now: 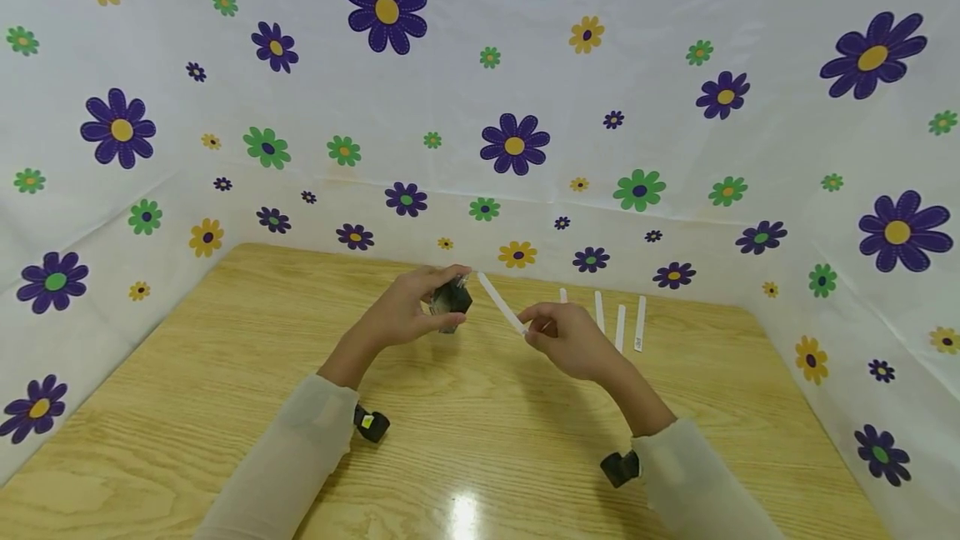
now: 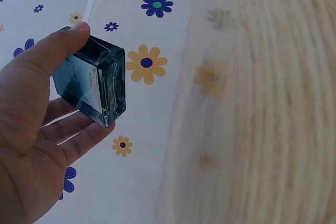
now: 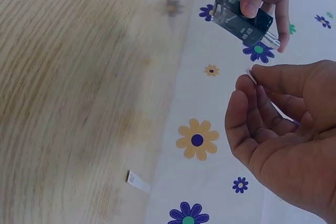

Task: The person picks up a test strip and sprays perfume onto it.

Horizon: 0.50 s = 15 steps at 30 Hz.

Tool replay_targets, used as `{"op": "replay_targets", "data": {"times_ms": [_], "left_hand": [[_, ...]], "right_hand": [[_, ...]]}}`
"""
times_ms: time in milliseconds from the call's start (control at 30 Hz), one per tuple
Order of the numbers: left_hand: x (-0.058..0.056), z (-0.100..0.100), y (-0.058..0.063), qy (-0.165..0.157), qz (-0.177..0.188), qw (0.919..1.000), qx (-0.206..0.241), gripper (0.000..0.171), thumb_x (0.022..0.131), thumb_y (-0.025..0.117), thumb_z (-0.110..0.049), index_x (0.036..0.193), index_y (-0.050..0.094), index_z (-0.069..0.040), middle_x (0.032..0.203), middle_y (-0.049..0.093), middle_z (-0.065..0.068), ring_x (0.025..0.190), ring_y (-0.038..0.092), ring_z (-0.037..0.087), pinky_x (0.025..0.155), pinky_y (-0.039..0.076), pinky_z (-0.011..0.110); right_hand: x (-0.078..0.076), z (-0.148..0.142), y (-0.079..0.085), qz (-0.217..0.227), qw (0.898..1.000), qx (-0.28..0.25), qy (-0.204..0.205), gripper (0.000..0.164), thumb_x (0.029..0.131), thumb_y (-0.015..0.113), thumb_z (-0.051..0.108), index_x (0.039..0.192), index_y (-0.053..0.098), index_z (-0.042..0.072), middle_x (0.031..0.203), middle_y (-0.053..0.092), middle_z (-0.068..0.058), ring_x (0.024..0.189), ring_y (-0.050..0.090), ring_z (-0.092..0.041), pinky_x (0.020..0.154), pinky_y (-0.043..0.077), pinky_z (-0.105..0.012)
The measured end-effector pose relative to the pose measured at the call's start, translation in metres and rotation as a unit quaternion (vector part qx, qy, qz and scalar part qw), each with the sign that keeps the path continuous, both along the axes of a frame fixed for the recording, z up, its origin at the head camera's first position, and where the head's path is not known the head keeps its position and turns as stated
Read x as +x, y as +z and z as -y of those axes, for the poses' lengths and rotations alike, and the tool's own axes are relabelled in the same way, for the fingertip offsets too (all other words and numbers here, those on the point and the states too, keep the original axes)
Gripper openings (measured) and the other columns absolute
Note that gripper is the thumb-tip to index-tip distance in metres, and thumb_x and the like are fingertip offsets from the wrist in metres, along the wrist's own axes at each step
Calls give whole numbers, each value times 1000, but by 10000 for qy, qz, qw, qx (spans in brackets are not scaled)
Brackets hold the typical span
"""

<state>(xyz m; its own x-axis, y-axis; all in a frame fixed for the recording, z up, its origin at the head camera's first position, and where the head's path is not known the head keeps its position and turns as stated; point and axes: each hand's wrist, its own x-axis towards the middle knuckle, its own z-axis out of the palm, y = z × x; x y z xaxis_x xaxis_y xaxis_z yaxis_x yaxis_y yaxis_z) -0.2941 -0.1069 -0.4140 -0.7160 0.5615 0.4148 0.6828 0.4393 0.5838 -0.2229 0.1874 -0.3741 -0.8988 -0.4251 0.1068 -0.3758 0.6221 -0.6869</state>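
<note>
My left hand grips a dark, see-through glass perfume bottle, held up above the table. In the left wrist view, the thumb is on one side of the bottle and the fingers are on the other. A silver sprayer neck shows at one end of it in the right wrist view. Between thumb and forefinger, my right hand pinches the lower end of a white paper strip. The strip's far end slants up toward the bottle's sprayer end, with a small gap between them in the head view.
Several more white strips lie on the wooden table, right of and behind my right hand. One strip has small print at its end. A white flower-printed sheet walls the back and sides.
</note>
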Motion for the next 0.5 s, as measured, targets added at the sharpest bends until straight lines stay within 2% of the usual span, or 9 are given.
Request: {"op": "replay_targets", "data": {"times_ms": [233, 500], "left_hand": [[-1, 1, -3, 67, -21, 9999, -78, 67, 94, 76, -38, 154, 49, -25, 143, 57, 13, 128, 55, 32, 100, 50, 54], [-1, 1, -4, 9, -19, 9997, -243, 67, 95, 75, -36, 155, 48, -24, 140, 57, 15, 125, 56, 32, 99, 50, 54]], "right_hand": [[1, 1, -1, 1, 10000, -4, 70, 24, 99, 64, 3, 122, 70, 0, 97, 70, -5, 82, 65, -16, 72, 55, -33], [2, 3, 0, -31, 10000, -22, 74, 24, 99, 65, 3, 122, 70, 0, 97, 70, -5, 83, 65, -16, 73, 55, -32]]}}
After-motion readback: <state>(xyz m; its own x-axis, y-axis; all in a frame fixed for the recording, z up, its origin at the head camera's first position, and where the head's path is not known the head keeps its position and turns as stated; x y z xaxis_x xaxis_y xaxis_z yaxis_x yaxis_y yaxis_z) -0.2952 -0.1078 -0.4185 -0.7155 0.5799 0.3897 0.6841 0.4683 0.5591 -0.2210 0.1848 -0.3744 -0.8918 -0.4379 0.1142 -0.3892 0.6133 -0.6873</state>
